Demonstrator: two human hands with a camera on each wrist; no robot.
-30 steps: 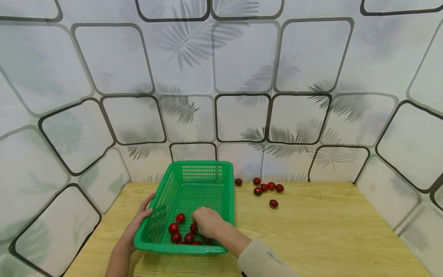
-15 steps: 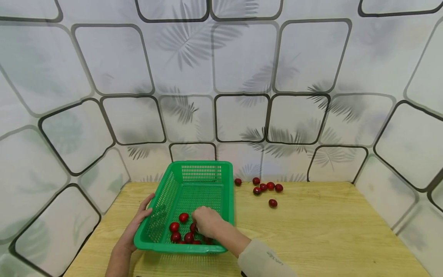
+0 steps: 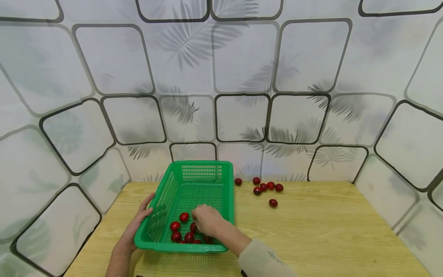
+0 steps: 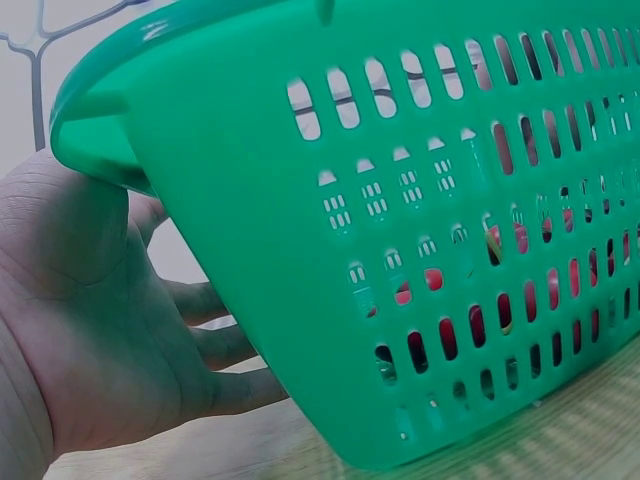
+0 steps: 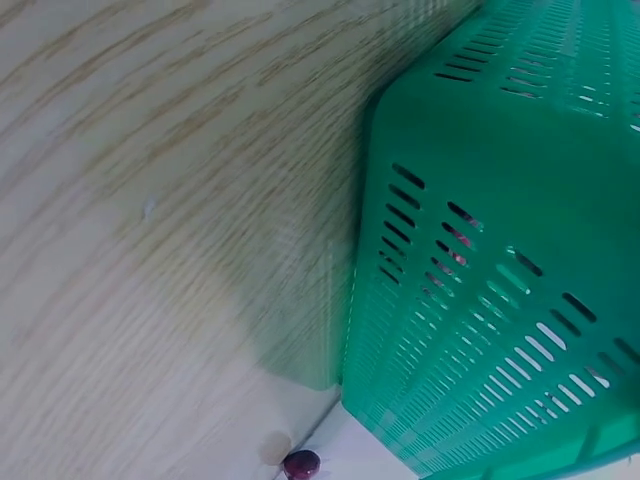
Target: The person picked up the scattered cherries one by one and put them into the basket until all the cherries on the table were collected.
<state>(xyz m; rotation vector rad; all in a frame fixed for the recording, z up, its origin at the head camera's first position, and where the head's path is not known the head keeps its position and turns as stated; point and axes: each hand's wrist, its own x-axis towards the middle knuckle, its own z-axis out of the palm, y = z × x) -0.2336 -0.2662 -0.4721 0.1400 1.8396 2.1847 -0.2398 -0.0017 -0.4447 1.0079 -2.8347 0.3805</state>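
Observation:
A green perforated plastic basket (image 3: 199, 248) stands on the wooden table, with several dark red cherries (image 3: 176, 236) lying near its front end. My left hand (image 3: 133, 227) rests along the outside of its left wall; the left wrist view shows the extended fingers (image 4: 235, 345) against the wall, beneath the rim. My right hand (image 3: 209, 221) reaches over the right rim into the basket, fingers bent downward among the cherries. One cherry (image 3: 193, 227) shows right at these fingers. The fingertips are hidden behind the hand, so I cannot tell whether they pinch it.
On the wooden table (image 3: 311, 231), right of the basket, several more cherries (image 3: 263, 187) form a loose group near the back edge. One lone cherry (image 3: 273, 202) lies nearer. A patterned wall covering (image 3: 242, 115) rises behind the table.
A cherry left of my right hand has shifted slightly to the right inside the basket, and its neighbour has moved a little. Both hands and the basket stay almost in place.

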